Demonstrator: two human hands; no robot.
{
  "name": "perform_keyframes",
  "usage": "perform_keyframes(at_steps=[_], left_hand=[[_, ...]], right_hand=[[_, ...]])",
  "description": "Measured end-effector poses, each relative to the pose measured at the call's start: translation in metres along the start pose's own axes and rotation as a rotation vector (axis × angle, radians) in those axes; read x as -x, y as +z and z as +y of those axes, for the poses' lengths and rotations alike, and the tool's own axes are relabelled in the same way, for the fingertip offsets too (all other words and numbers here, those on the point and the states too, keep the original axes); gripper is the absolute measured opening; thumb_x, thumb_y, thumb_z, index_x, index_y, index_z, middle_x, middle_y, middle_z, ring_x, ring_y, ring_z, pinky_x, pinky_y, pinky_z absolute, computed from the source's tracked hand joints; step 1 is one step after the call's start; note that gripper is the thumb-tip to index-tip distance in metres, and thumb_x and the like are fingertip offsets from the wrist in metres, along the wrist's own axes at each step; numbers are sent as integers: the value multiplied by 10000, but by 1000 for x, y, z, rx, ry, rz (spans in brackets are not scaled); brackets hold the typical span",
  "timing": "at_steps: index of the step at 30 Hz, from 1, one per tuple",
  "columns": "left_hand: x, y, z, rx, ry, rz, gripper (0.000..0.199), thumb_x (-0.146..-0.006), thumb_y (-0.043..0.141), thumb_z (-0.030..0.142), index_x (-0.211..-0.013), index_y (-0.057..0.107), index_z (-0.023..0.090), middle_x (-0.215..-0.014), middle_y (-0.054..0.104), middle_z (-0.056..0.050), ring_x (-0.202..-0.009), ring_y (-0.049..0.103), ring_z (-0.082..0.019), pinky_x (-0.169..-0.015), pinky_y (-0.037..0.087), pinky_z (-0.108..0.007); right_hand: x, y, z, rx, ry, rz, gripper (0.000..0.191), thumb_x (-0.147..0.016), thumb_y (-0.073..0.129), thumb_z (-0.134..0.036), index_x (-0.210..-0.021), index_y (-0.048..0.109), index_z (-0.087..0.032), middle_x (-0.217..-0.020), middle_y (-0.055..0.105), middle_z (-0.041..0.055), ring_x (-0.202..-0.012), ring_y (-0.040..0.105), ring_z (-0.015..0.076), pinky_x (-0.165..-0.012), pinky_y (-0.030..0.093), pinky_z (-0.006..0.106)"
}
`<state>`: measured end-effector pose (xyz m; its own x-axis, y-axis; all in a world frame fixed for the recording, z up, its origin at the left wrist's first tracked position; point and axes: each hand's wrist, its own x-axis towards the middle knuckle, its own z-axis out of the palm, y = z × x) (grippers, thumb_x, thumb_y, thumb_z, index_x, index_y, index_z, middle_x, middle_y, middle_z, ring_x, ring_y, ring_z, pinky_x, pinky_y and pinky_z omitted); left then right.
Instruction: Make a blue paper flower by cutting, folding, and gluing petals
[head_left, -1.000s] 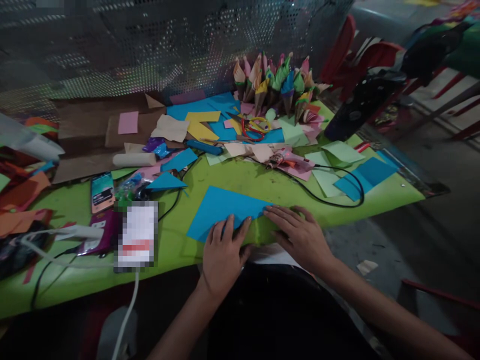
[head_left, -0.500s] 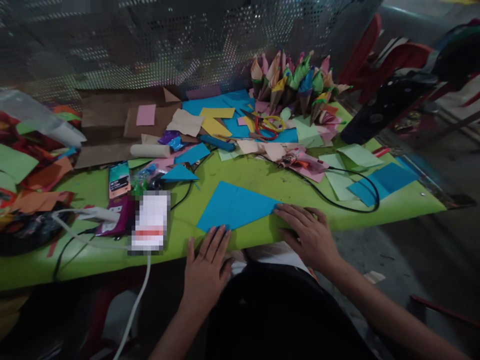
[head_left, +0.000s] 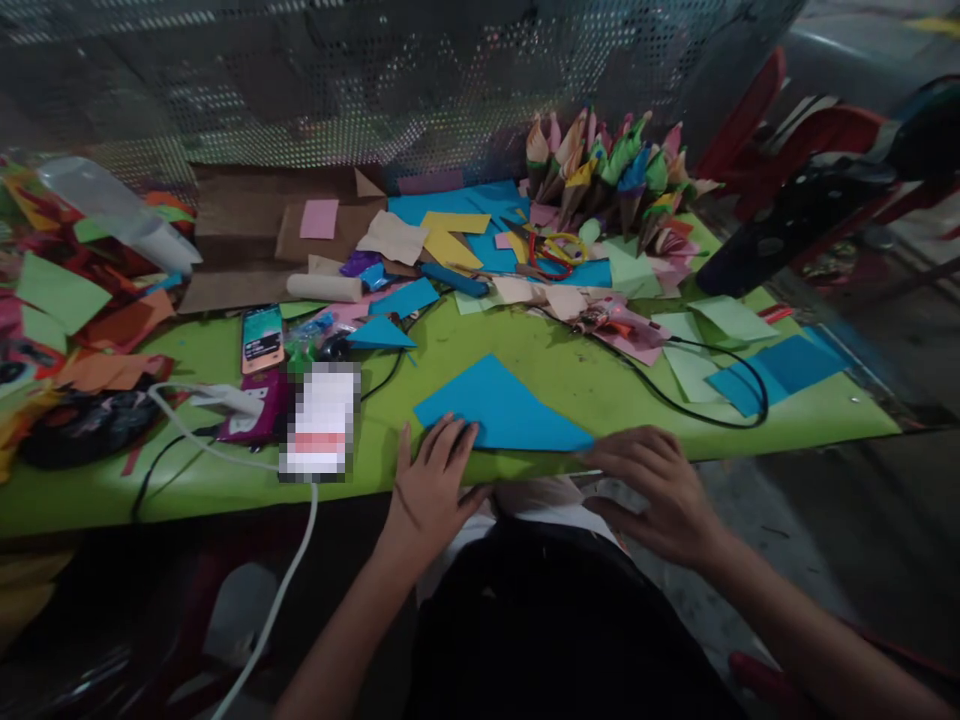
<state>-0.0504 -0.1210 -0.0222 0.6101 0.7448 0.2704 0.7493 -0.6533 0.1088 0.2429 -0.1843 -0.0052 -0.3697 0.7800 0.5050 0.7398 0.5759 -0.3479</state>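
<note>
A blue sheet of paper (head_left: pixel 502 408), roughly a kite or triangle in outline, lies flat near the table's front edge. My left hand (head_left: pixel 433 478) rests its spread fingertips on the paper's lower left edge, with the thumb apart. At the sheet's right corner is my right hand (head_left: pixel 651 490), fingers stretched out and fingertips touching the tip, its thumb held away below. Neither hand grips anything.
Behind the paper, a pink glue gun (head_left: pixel 619 322) trails a black cord. Scissors (head_left: pixel 551 255) and paper scraps lie farther back, beside several paper cones (head_left: pixel 592 175). Phones (head_left: pixel 262 338), a white cable (head_left: pixel 292 560) and a dark bottle (head_left: pixel 787 225) flank the work area.
The blue paper has turned clockwise, its right corner now nearer the table edge. My right hand has moved with that corner. The whole view has shifted slightly.
</note>
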Motion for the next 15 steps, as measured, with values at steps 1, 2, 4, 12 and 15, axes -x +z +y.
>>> perform_keyframes(at_steps=[1, 2, 4, 12, 15], left_hand=[[-3, 0, -2, 13, 9, -20, 621, -955, 530, 524, -1466, 488, 174, -1441, 585, -156, -1385, 495, -329, -1255, 134, -611], [-5, -1, -3, 26, 19, -38, 623, -947, 542, 531, -1465, 490, 189, -1457, 577, -144, -1400, 479, -327, -1255, 137, -610], [-9, -1, -6, 50, 45, -61, 650, -928, 556, 566, -1468, 483, 212, -1472, 570, -125, -1415, 463, -322, -1254, 155, -602], [-4, 4, -11, 54, 75, -13, 593, -965, 487, 573, -1455, 475, 240, -1466, 585, -96, -1378, 507, -287, -1254, 170, -561], [-4, 4, -11, 51, 94, -8, 602, -968, 452, 609, -1444, 492, 242, -1456, 599, -85, -1373, 513, -276, -1257, 164, -535]], right_hand=[[-8, -5, 4, -35, 8, -13, 377, -936, 663, -348, -1300, 601, -268, -1054, 720, 59, -1002, 645, 240, -880, 445, 399], [-15, -8, 9, -76, 17, -23, 407, -945, 644, -394, -1329, 589, -270, -1095, 703, 76, -1026, 640, 248, -876, 463, 398], [-29, -13, 17, -133, 61, -60, 499, -953, 612, -454, -1416, 536, -281, -1237, 655, 110, -1135, 613, 274, -920, 490, 414], [-31, 1, 22, -57, -39, -555, 839, -827, 708, -314, -1575, 330, -329, -1665, 308, 91, -1496, 339, 333, -1186, 271, 599], [-28, 8, 19, 3, -14, -540, 848, -804, 639, -159, -1577, 332, -325, -1668, 303, 73, -1503, 335, 307, -1198, 263, 585]])
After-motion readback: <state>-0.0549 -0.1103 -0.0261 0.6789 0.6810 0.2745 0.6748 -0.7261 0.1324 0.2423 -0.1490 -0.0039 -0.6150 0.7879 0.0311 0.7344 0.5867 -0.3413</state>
